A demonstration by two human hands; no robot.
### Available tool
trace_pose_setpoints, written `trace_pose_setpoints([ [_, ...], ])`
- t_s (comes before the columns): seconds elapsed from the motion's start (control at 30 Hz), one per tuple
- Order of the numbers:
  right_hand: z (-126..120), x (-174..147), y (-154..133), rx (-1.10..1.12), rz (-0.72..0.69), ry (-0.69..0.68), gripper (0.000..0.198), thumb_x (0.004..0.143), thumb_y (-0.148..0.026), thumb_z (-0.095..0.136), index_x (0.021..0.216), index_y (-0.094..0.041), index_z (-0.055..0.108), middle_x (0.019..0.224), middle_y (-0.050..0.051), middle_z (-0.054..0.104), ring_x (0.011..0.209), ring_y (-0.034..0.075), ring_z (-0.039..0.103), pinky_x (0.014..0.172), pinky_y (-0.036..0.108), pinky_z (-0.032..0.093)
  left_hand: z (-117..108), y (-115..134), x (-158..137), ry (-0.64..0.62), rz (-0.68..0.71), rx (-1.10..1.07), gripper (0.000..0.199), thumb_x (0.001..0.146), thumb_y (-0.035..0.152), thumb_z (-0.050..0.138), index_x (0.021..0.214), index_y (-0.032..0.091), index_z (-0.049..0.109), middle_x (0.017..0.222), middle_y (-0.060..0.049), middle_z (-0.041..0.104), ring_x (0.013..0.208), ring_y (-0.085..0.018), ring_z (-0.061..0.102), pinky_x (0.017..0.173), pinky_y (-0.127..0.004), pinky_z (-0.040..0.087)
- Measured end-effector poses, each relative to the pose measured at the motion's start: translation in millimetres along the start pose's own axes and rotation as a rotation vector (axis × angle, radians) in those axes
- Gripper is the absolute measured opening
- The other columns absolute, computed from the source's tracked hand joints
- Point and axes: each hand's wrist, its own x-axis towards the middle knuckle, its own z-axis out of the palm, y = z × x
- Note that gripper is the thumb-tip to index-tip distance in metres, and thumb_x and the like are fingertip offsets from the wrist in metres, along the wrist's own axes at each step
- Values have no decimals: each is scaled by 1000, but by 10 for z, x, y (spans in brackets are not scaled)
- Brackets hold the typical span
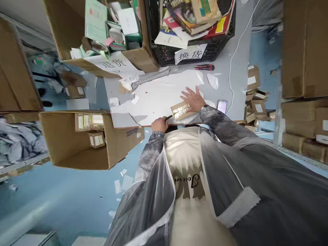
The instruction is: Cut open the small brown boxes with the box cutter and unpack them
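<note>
My left hand [159, 124], at the table's front edge, is closed around the dark handle of a utility knife [168, 118]. Its tip points right and meets the left end of a small flat cardboard box [182, 111]. Shiny clear tape or film glints on the box's top face. My right hand [194, 99] lies with fingers spread over the box's right part, pressing it against the white table surface. Part of the box is hidden under that hand.
A red-and-black utility knife [204, 67] and a phone [222, 106] lie on the table [164, 89] among paper scraps. Behind stand a carton [143, 58] of small boxes and a black crate [220, 48] of books. An open carton [118, 143] stands left; a white cable [230, 68] runs right.
</note>
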Motion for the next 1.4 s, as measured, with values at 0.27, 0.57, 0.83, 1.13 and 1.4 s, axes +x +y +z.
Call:
trace_pose_setpoints([
  [0.27, -34, -149, -147, -4, 32, -68, 87, 111, -66, 83, 180, -16, 67, 160, 24, 76, 141, 44, 59, 124, 56, 37, 133, -135, 188, -133, 73, -185, 50, 123, 60, 52, 144, 31, 88, 139, -13, 91, 131, -37, 83, 98, -39, 58],
  [0.57, -63, -178, -561, -92, 256, -32, 67, 125, -52, 61, 178, -11, 68, 153, 26, 77, 136, 44, 58, 119, 54, 37, 108, -460, 409, -52, 207, -203, 55, 122, 65, 54, 140, 29, 91, 133, -14, 92, 129, -39, 84, 97, -39, 56],
  [0.83, -230, 156, -1000, -114, 375, -15, 62, 128, -49, 55, 176, -13, 68, 151, 24, 76, 135, 43, 57, 118, 54, 41, -78, -919, 478, 52, 182, -225, 70, 123, 77, 45, 126, 26, 94, 119, -19, 92, 119, -40, 85, 87, -37, 49],
  [1.13, -65, 256, -1452, -105, 508, -69, 64, 124, -42, 65, 180, -13, 62, 153, 25, 72, 138, 43, 52, 125, 58, 38, 120, -1183, 454, 116, 87, -237, 83, 119, 83, 42, 120, 17, 94, 110, -27, 89, 109, -43, 84, 82, -38, 40],
  [1.4, 138, 58, -1594, -33, 560, -53, 73, 121, -45, 64, 187, -12, 56, 167, 26, 67, 146, 47, 48, 133, 64, 35, 262, -1508, 373, 46, -29, -304, 78, 122, 78, 42, 111, 22, 94, 106, -22, 89, 107, -39, 81, 77, -37, 34],
])
